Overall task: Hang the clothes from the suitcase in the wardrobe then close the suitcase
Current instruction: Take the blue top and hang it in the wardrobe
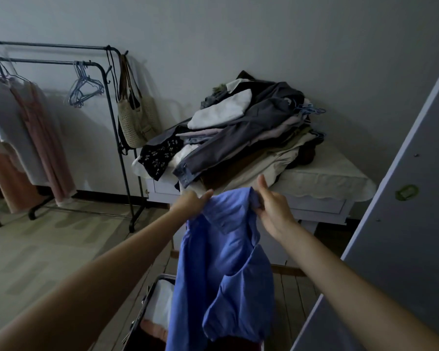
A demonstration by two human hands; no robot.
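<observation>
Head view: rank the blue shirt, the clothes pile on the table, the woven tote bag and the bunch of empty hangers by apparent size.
1. Clothes pile and blue shirt: similar; the shirt is nearer, so unsure.
2. Woven tote bag.
3. Bunch of empty hangers.

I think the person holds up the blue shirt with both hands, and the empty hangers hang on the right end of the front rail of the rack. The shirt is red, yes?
No, one thing is wrong: the shirt is blue, not red, as the head view shows. The rest stands: the left hand and right hand hold it up, and the empty hangers hang at the rack's right end.
</observation>
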